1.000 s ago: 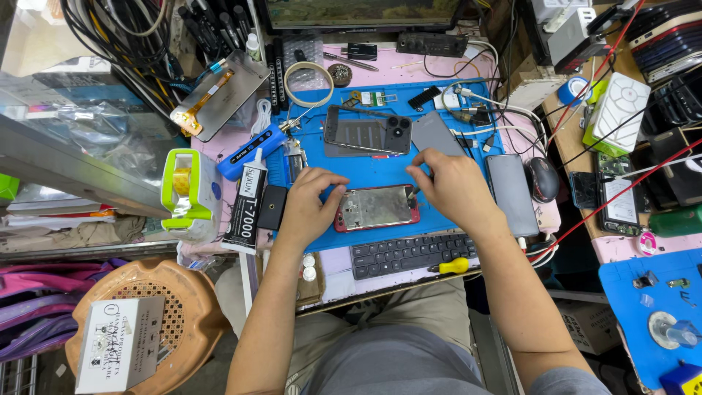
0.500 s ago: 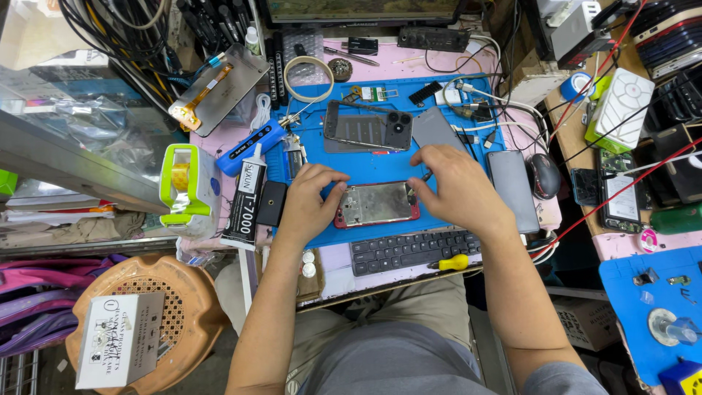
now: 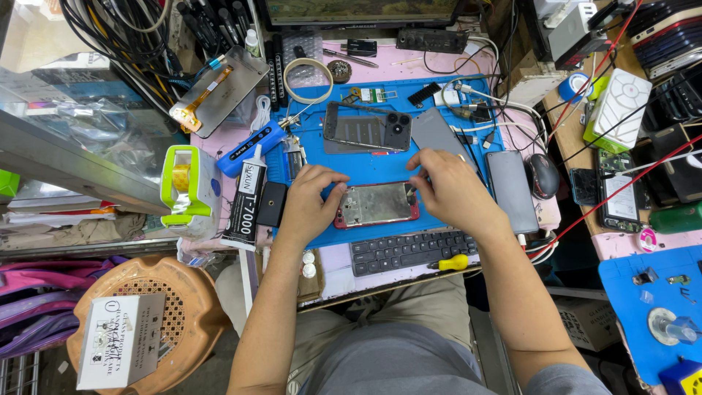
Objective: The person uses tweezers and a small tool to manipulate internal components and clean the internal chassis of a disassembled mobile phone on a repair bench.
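Cluttered bench, blue mat (image 3: 380, 167): opened red-framed phone (image 3: 376, 204) lies screenless. Left hand (image 3: 311, 201) clamps frame edge; right hand (image 3: 450, 189) fingertips pinch top corner. Back cover (image 3: 367, 132) apart; reassembly pending.

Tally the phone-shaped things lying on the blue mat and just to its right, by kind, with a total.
Red-framed opened phone body, steadied by the left hand and right hand: 1
Dark back cover with camera cluster: 1
Grey flat rectangular panel: 1
Dark grey slab phone lying right of the mat: 1
Total: 4
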